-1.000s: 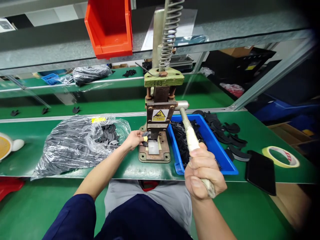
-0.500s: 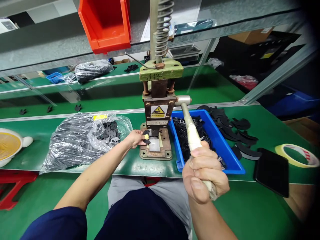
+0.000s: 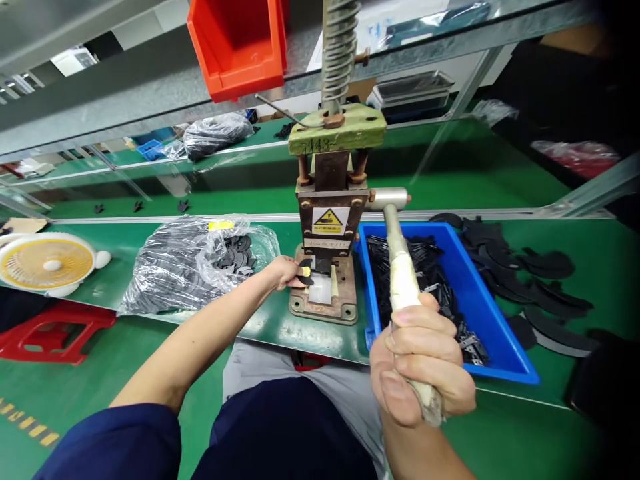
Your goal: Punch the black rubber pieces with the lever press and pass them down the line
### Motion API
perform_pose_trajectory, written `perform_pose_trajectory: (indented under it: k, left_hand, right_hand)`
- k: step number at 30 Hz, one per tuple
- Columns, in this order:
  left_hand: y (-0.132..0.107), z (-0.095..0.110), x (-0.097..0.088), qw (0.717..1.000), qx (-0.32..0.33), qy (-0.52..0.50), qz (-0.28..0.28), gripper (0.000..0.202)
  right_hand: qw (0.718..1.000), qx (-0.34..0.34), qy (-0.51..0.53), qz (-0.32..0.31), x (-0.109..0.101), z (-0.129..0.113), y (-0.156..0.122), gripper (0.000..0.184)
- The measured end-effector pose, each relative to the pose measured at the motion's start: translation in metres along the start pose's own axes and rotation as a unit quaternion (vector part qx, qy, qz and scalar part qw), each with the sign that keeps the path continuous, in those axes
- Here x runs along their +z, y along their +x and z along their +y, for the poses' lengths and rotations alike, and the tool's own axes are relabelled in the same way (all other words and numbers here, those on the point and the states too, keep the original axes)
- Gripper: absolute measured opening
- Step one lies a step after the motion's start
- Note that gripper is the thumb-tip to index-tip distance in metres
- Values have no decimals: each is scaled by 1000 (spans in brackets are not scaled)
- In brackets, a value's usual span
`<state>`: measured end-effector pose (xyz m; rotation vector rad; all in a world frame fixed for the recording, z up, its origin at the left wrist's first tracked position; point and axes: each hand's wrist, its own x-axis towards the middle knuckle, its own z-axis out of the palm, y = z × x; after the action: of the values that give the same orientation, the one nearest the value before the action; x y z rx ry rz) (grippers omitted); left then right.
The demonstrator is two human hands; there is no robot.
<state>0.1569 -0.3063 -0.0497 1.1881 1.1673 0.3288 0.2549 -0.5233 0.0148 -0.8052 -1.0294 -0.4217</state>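
A manual punch press (image 3: 330, 220) with a spring and a yellow warning label stands on the green bench. My right hand (image 3: 420, 363) is closed around its long taped lever handle (image 3: 400, 273), pulled toward me. My left hand (image 3: 286, 272) pinches a small black curved part (image 3: 306, 277) at the left side of the press base (image 3: 325, 300), under the ram; one fingertip wears a yellow cover. A blue tray (image 3: 480, 300) of black punched pieces sits right of the press.
A clear plastic bag (image 3: 190, 270) of black parts lies left of the press. Loose black curved pieces (image 3: 525, 267) lie right of the tray. A small fan (image 3: 47, 263) and red stool (image 3: 55, 330) are far left. A red bin (image 3: 240, 43) sits on the shelf above.
The view has shifted right and closer, so the fan and stool now show. Both hands keep their grips; the lever sits slightly lower and nearer to me.
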Motion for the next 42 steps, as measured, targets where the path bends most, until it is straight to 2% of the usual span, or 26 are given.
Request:
perform_pose_trajectory:
  k: [3, 8, 13, 17, 19, 22, 25, 27, 30, 35, 38, 40, 42]
  left_hand:
    - [-3, 8, 1, 999, -36, 14, 5, 28]
    - [-8, 10, -2, 999, 2, 33, -11, 31]
    - [-8, 1, -4, 999, 8, -5, -35, 27]
    - [-1, -1, -12, 999, 21, 19, -26, 20]
    - [2, 2, -27, 998, 46, 41, 4, 13]
    - [4, 10, -71, 980, 106, 144, 90, 7]
    - [3, 15, -127, 913, 159, 323, 190, 11]
    - [2, 14, -159, 874, 161, 412, 200, 16]
    - [2, 11, -185, 856, 159, 464, 162, 25]
    - [3, 17, -186, 861, 171, 472, 81, 33]
    - [4, 26, -183, 877, 175, 442, 69, 27]
    - [6, 30, -181, 902, 176, 389, 64, 21]
    - [9, 32, -177, 943, 161, 287, 59, 18]
  right_hand:
    - [1000, -4, -4, 4, -1, 1, -1, 21]
    - [1000, -13, -14, 4, 0, 4, -1, 26]
    - [999, -35, -20, 23, 0, 8, -1, 25]
    - [997, -75, -4, 35, -3, 19, 0, 23]
    - [994, -104, 8, 40, -4, 26, 1, 26]
    - [991, -130, 15, 41, -4, 31, 3, 33]
    - [992, -108, 7, 59, 0, 28, 3, 35]
    - [994, -86, 2, 65, 3, 24, 3, 35]
    - [994, -85, 2, 70, 4, 23, 3, 36]
    - [992, -97, -3, 83, -2, 30, 2, 36]
    - [992, -87, -18, 85, -3, 28, 2, 34]
    - [993, -79, -27, 78, -2, 24, 1, 31]
    - [995, -71, -35, 64, 1, 19, 2, 29]
